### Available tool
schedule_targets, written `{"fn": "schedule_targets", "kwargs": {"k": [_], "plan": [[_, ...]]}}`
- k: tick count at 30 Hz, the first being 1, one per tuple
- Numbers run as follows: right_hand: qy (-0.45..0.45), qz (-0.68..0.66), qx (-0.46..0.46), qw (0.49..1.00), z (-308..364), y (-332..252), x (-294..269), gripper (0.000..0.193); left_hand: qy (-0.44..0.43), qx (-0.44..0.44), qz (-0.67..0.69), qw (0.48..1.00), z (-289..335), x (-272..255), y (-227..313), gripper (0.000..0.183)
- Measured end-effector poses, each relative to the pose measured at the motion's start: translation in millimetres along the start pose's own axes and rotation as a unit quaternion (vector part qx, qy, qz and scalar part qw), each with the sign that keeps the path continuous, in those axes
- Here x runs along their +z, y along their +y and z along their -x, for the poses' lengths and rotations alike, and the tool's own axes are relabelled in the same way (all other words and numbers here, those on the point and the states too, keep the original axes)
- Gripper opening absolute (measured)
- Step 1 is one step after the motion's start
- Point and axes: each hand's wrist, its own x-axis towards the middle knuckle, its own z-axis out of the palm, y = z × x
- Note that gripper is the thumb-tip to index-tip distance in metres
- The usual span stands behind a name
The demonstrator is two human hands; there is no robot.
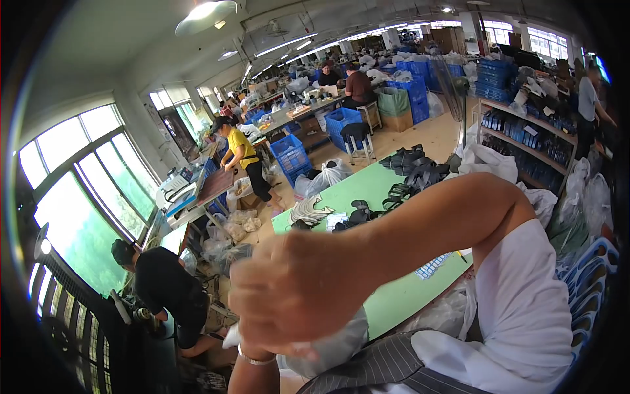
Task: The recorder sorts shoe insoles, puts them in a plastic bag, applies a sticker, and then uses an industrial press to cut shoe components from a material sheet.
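Observation:
My right arm reaches across from the right, and my right hand [285,289] is closed, its fingers curled and smeared by motion. Whatever it may grip is hidden. Behind and below it, my left hand [259,345] is mostly covered; a bracelet [254,356] circles that wrist, and its fingers cannot be made out. A bit of white material [231,337] shows beside the hands, too little to name. Beyond them stands a green-topped table [387,303] with black straps [420,167], a pile of greyish curved strips [310,211] and a sheet of blue-and-white labels [433,266].
A person in black [172,292] bends over at the left; a person in yellow [240,146] stands at a bench. Blue crates [291,155] are on the floor. Clear plastic bags [453,308] lie by the table. Shelving [525,141] and blue chairs [594,282] stand right.

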Motion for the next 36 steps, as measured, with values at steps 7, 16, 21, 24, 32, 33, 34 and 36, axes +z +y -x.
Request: {"fn": "schedule_targets", "kwargs": {"k": [7,16,21,24,32,33,34,36], "plan": [[0.043,-0.001,0.085,0.995,-19.4,12.4,19.9,0.019,-0.055,-0.072,0.026,0.996,-35.4,52.0,-53.2,0.025],[-0.060,0.115,0.287,0.949,59.1,-25.0,-63.9,0.028,-0.066,-0.145,0.054,0.986,19.5,22.1,-56.6,0.039],[-0.056,0.014,0.373,0.926,82.8,-67.0,-66.3,0.023,0.204,-0.160,-0.330,0.908,18.3,10.2,-89.0,0.039],[-0.122,-0.143,0.221,0.957,99.5,-110.7,-19.7,0.015,0.321,-0.093,-0.225,0.915,17.2,-17.6,-135.2,0.036],[-0.445,0.022,0.040,0.894,98.2,-186.1,115.2,0.016,-0.148,-0.106,-0.359,0.915,-30.6,-12.0,-147.4,0.028],[-0.440,-0.043,0.052,0.896,94.9,-190.2,120.2,0.018,-0.147,-0.127,-0.415,0.889,-32.3,4.7,-147.0,0.030],[-0.434,-0.109,0.061,0.892,91.3,-194.1,125.5,0.019,-0.147,-0.149,-0.469,0.858,-29.7,19.2,-145.6,0.031],[-0.435,-0.220,0.098,0.868,110.6,-191.5,104.8,0.023,-0.137,-0.165,-0.458,0.863,-25.3,38.9,-136.4,0.027]]}}
